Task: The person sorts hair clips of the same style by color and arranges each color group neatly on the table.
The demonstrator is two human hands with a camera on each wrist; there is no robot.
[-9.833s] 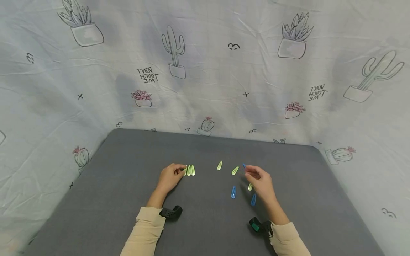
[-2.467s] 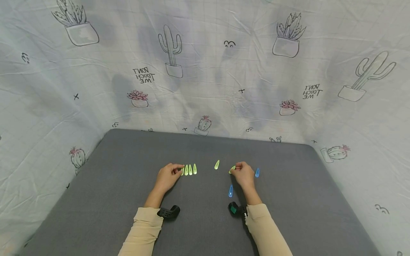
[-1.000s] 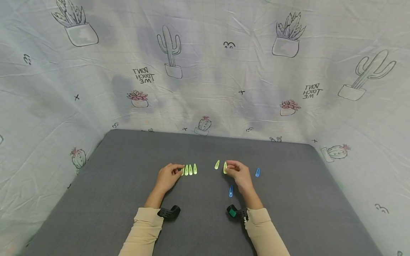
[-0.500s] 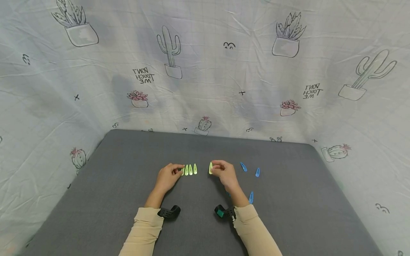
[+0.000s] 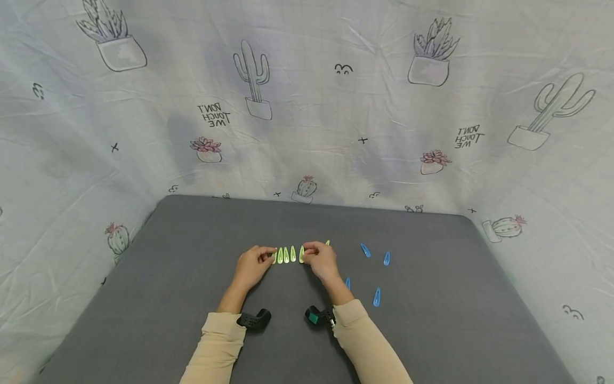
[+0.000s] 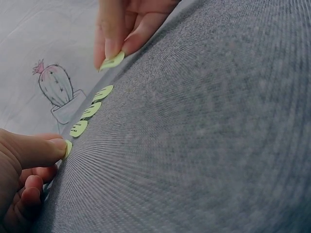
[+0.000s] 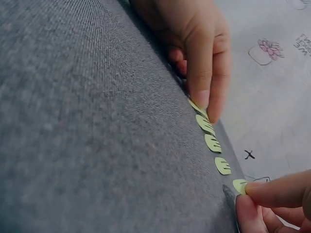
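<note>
Yellow-green snap hair clips stand in a row on the grey table. My left hand [image 5: 251,266] pinches the leftmost hair clip [image 6: 67,149] between thumb and index finger at the table surface. Three more clips, such as the middle one [image 5: 286,255], lie side by side to its right. Just past them, my right hand [image 5: 322,261] pinches another yellow-green clip [image 5: 301,254] by its edge, with a small gap to the row. In the right wrist view this held clip [image 7: 239,186] is partly covered by fingertips. Behind the right hand, one more yellow-green clip [image 5: 328,242] is mostly hidden.
Several blue hair clips lie scattered right of the right hand, among them a far one [image 5: 365,250] and a near one [image 5: 377,297]; another blue clip [image 5: 348,284] is partly hidden by the right forearm. A cactus-print cloth [image 5: 307,133] hangs around the grey table [image 5: 192,229].
My right hand has picked up a yellow-green clip from the scattered ones and carried it left towards the row. The row has grown by one clip since the oldest frame. My left hand stays put.
</note>
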